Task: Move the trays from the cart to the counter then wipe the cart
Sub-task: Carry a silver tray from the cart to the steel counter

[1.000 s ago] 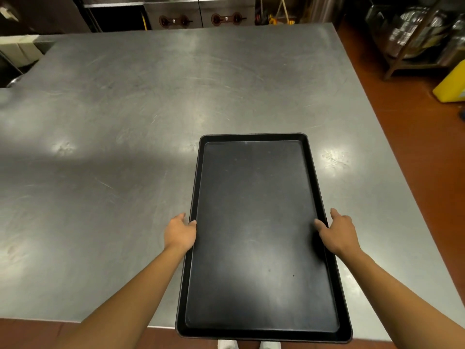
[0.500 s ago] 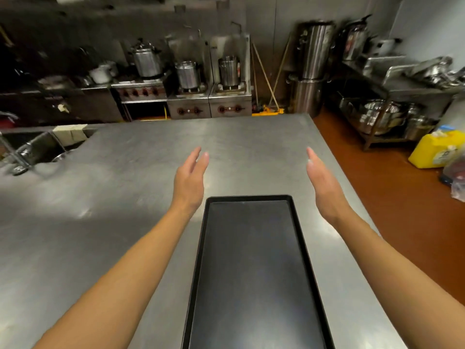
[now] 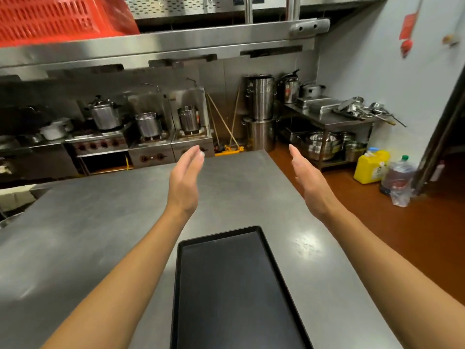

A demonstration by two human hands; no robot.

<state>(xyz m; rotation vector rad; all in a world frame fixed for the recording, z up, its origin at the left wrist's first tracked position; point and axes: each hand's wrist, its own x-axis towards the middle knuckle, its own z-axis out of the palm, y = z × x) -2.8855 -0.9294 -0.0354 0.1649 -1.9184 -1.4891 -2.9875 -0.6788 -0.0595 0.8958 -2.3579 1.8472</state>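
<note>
1. One black baking tray [image 3: 239, 293] lies flat on the stainless steel counter [image 3: 100, 222], its long side running away from the person. Judging by this, at least one tray has reached the counter.
2. The left hand [image 3: 185, 182] hangs in the air above the counter, beyond the tray's far left corner, fingers straight and relaxed, holding nothing and not touching the tray.
3. The right hand [image 3: 308, 183] hangs likewise beyond the far right corner, fingers extended, palm turned inward, empty.
4. The tray sits below and between both wrists, nearer the person than either hand, well clear of the fingers.
5. The cart is not in view, so how many trays remain on it cannot be told.
6. No cloth or wiping tool shows near either hand; the wiping of the cart appears not yet begun.
7. My judgement: the task is in its first part, with any remaining trays and the whole wipe left.
</note>
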